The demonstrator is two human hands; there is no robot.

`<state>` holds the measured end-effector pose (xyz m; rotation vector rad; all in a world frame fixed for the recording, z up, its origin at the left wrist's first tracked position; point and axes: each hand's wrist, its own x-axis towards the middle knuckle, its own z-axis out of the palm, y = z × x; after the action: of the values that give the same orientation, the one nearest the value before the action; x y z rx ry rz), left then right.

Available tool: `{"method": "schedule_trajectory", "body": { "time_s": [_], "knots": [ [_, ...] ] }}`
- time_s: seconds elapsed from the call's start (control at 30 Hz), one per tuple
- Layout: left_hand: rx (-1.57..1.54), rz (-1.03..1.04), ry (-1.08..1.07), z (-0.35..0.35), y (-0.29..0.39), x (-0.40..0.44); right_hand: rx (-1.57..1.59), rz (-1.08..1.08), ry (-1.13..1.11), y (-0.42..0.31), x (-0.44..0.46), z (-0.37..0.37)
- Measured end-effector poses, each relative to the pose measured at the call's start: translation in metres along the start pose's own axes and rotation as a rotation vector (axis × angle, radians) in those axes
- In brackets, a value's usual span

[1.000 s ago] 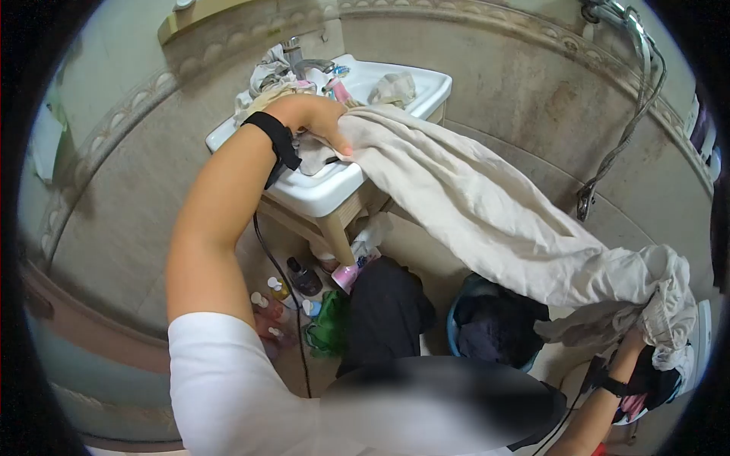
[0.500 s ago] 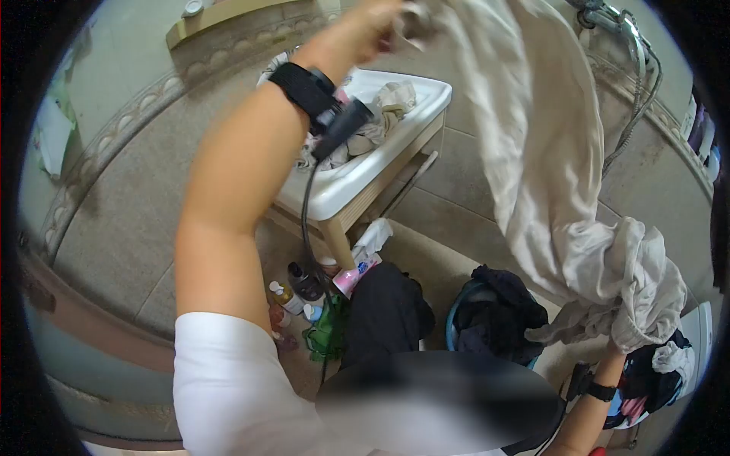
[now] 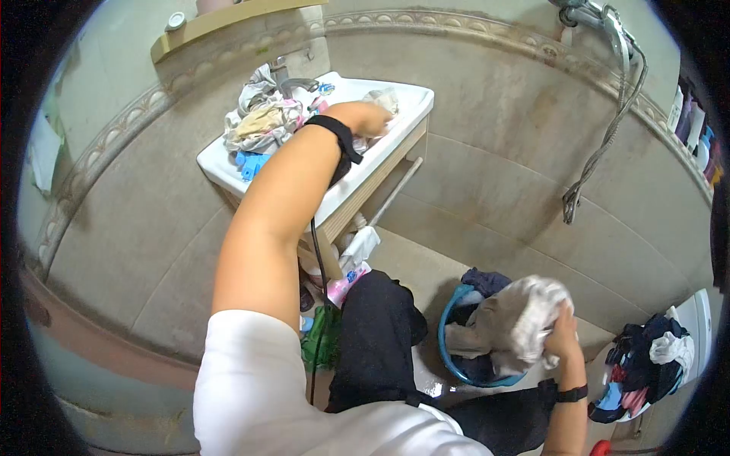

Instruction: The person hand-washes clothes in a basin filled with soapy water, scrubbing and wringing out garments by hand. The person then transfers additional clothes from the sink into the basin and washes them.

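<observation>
Right hand (image 3: 563,338): fingers gripping the right side of the beige cloth (image 3: 517,323), which lies bunched to their left, partly within the blue bucket (image 3: 443,340). Left hand (image 3: 366,119): over the white sink (image 3: 417,99); finger closure cannot be determined. Further right: dark laundry (image 3: 637,346).

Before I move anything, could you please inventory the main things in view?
Cloth: one, beige, over the tub
Tub: one, blue, on the floor
Sink: one, white, by the wall
Faucet: one, silver, on the sink
Laundry heap: one, mixed, sink's left side
Clothes pile: one, mostly dark, far right
Shower hose: one, silver, upper right
Shelf: one, yellowish, upper left
Packet: one, pink, below the sink
Wristbands: two, black, one per wrist
Left hand: one, bare, at the sink
Right hand: one, bare, holding the cloth
</observation>
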<state>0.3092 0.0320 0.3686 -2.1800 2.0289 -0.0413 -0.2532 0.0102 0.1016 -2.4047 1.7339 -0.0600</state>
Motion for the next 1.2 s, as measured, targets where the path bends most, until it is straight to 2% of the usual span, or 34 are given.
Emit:
{"method": "schedule_trajectory", "body": {
  "time_s": [0.03,0.07,0.1,0.13,0.17,0.2,0.23,0.3,0.33,0.4,0.47,0.53,0.57,0.67,0.7,0.77,0.83,0.9,0.93,0.97,1.07,1.1,1.17,1.2],
  "knots": [
    [-0.033,-0.052,-0.112,0.004,-0.015,0.000,-0.048,-0.003,-0.200,-0.017,-0.010,-0.011],
    [-0.114,-0.087,-0.133,0.010,-0.032,-0.002,-0.020,0.030,-0.293,-0.031,-0.018,-0.024],
    [-0.046,-0.206,-0.144,0.011,-0.040,-0.007,0.009,-0.012,-0.310,-0.035,-0.016,-0.025],
    [-0.048,-0.209,-0.145,0.010,-0.048,-0.010,0.040,-0.054,-0.331,-0.038,-0.015,-0.025],
    [0.037,-0.396,-0.174,0.009,-0.056,-0.013,0.039,-0.057,-0.332,-0.042,-0.011,-0.026],
    [0.124,-0.582,-0.202,0.002,-0.055,-0.020,0.148,-0.171,-0.252,-0.046,-0.005,-0.026],
    [0.123,-0.583,-0.202,-0.007,-0.048,-0.031,0.256,-0.283,-0.170,-0.051,0.001,-0.029],
    [0.098,-0.908,-0.182,-0.017,-0.031,-0.051,0.315,-0.343,-0.155,-0.073,0.007,-0.045],
    [0.092,-0.911,-0.188,-0.010,-0.039,-0.045,0.374,-0.404,-0.142,-0.086,0.008,-0.052],
    [0.231,-0.381,-0.009,0.008,-0.062,-0.030,0.380,-0.444,-0.132,-0.106,0.015,-0.057],
    [0.189,0.152,0.417,0.028,-0.050,-0.025,0.367,-0.520,-0.105,-0.123,0.020,-0.058],
    [0.400,0.047,0.138,0.032,-0.020,-0.025,0.403,-0.546,-0.092,-0.144,0.020,-0.064],
    [0.416,-0.074,-0.037,0.039,-0.025,-0.016,0.432,-0.571,-0.075,-0.151,0.019,-0.067],
    [0.487,-0.107,-0.062,0.029,-0.018,-0.028,0.525,-0.578,-0.131,-0.156,0.015,-0.070],
    [0.564,-0.074,0.058,0.018,-0.013,-0.036,0.529,-0.575,-0.126,-0.154,0.014,-0.070],
    [0.423,-0.176,0.399,-0.009,-0.024,-0.035,0.507,-0.524,-0.197,-0.148,0.013,-0.073],
    [0.059,-0.405,0.723,-0.055,-0.024,-0.049,0.503,-0.503,-0.169,-0.141,0.012,-0.078],
    [-0.044,-0.508,0.883,-0.107,-0.077,-0.033,0.499,-0.488,-0.142,-0.140,0.010,-0.085],
    [-0.264,-0.504,1.075,-0.121,-0.104,-0.034,0.539,-0.461,-0.152,-0.142,0.007,-0.092],
    [-0.260,-0.502,1.079,-0.127,-0.100,-0.037,0.582,-0.434,-0.160,-0.143,0.005,-0.096],
    [-0.985,0.154,0.954,-0.158,-0.065,-0.047,0.642,-0.449,-0.087,-0.145,0.005,-0.096],
    [-1.211,0.388,0.872,-0.170,-0.045,-0.049,0.644,-0.445,-0.080,-0.148,0.006,-0.095],
    [-1.634,0.869,0.632,-0.186,0.004,-0.048,0.637,-0.573,0.088,-0.156,0.009,-0.096],
    [-1.627,0.805,1.003,-0.187,0.041,-0.037,0.637,-0.559,0.091,-0.162,0.008,-0.100]
  ]
}}
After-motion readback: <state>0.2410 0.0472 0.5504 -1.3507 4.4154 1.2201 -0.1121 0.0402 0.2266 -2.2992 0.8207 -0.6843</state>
